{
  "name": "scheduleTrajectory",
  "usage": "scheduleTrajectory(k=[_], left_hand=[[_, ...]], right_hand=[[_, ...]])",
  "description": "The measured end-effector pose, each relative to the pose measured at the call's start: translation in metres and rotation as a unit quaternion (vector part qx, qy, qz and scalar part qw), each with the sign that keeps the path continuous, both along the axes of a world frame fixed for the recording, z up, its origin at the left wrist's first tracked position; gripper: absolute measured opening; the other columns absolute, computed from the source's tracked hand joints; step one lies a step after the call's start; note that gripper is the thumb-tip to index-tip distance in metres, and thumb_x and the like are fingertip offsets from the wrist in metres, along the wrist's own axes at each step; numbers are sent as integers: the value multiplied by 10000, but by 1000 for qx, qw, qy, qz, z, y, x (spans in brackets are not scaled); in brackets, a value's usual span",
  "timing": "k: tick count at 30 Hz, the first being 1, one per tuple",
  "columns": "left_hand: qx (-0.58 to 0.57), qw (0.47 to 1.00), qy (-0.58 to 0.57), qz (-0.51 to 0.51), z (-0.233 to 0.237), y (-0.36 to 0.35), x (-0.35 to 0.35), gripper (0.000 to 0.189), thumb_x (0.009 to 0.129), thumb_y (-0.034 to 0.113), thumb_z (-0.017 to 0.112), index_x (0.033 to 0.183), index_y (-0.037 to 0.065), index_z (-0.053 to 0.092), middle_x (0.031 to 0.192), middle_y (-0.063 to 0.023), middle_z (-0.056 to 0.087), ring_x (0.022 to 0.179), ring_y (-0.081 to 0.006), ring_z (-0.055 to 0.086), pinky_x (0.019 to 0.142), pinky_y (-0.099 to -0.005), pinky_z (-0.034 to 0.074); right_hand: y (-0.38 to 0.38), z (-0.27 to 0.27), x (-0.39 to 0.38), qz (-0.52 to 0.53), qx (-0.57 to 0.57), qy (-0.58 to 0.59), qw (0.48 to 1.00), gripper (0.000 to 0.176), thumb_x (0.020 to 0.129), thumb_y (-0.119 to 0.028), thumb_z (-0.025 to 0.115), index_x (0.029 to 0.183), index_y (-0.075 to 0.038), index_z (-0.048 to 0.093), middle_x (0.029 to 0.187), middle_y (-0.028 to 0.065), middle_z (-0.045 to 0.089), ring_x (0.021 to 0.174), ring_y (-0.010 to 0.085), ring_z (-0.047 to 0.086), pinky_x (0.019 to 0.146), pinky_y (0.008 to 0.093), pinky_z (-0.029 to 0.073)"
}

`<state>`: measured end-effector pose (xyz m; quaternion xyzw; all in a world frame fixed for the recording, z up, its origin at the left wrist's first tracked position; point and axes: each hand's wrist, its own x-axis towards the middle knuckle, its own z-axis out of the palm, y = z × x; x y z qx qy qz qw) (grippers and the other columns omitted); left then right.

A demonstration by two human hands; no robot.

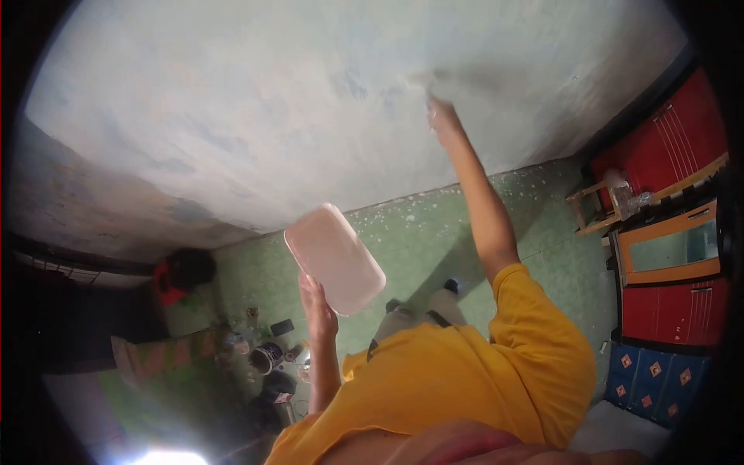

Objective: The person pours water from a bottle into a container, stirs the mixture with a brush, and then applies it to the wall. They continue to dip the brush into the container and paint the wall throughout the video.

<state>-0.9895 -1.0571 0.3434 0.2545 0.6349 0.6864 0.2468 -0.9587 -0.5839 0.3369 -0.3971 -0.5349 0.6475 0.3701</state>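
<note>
My left hand [316, 306] grips the lower left edge of a pale pinkish rectangular plastic tray [337, 260] with rounded corners, held tilted in front of my body. My right arm is stretched up to the wall [271, 108], which is whitish with patchy grey-blue smears. Against it, my right hand [442, 122] is closed, with whitish marks on the fingers. Something small and pale at the fingertips touches the wall, but blur hides its kind. A shadow of the hand falls to its right.
Pale splashes dot the green floor [411, 221] along the wall's foot. On the left are a bucket [266, 357], a dark flat object [282, 327] and small clutter. Red-fronted furniture [659, 139], a wooden stool [593, 208] and an orange-framed panel [670, 246] stand right.
</note>
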Motion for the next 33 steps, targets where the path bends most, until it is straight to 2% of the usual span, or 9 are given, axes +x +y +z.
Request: scheduleTrajectory(k=[4,8,10,13,16,19,21,25,33], left_hand=[[40,998,-54,-3,19,1,-6,675,957,463,475,1376,-33,290,1309,-129,420,1223,-204,391,1035,-372,312],[64,996,-60,4,21,7,-10,635,972,452,435,1371,-25,305,1292,-129,432,1213,-204,409,1025,-365,329],[45,999,-11,1,26,13,-6,577,1012,438,321,1383,-4,314,1274,-128,448,1188,-202,442,995,-348,369],[65,997,-44,9,32,27,-3,658,952,466,493,1357,-22,316,1290,-123,435,1213,-202,406,1039,-363,308],[56,997,-53,21,36,46,3,634,959,459,483,1349,-18,332,1280,-117,447,1204,-194,409,1032,-358,312],[88,993,-67,40,37,71,4,616,963,457,475,1338,-17,353,1254,-107,462,1179,-183,417,1016,-353,324],[70,994,-72,49,39,86,4,638,956,470,483,1338,-24,352,1225,-106,476,1155,-178,432,999,-349,340],[85,995,-44,33,46,120,4,693,936,492,508,1339,-44,336,1167,-113,501,1077,-162,488,905,-323,425],[31,998,10,57,50,164,24,705,931,476,514,1337,-67,321,1126,-127,521,966,-129,551,665,-217,492]], right_hand=[[-33,118,15,-22,92,20,995,439,927,-490,504,715,-108,541,563,-49,439,424,60,353,379,248,247],[-47,155,20,-18,94,56,994,435,941,-481,482,726,-107,533,563,-48,428,439,53,364,381,240,265],[-36,118,8,-41,94,17,995,444,947,-479,471,721,-101,520,563,-41,425,441,62,370,381,248,279],[-20,-16,-11,-38,55,20,998,466,922,-551,477,719,-134,518,524,-42,363,424,92,338,385,286,276],[-20,-160,-8,-21,56,-30,998,436,922,-521,498,729,-133,541,506,-40,371,402,94,355,367,287,284],[-15,-198,11,69,-188,-107,974,406,932,-450,515,795,-78,603,513,-34,399,414,102,406,378,289,329],[-20,-202,21,65,-101,-92,988,422,932,-454,514,816,-61,616,545,-21,454,439,106,446,394,277,353],[-41,-153,61,24,140,-188,972,395,934,-410,543,842,-35,627,624,5,549,490,93,497,434,241,383],[-119,56,159,-120,105,112,981,255,946,-200,569,897,32,663,678,30,609,538,74,522,475,225,398]])
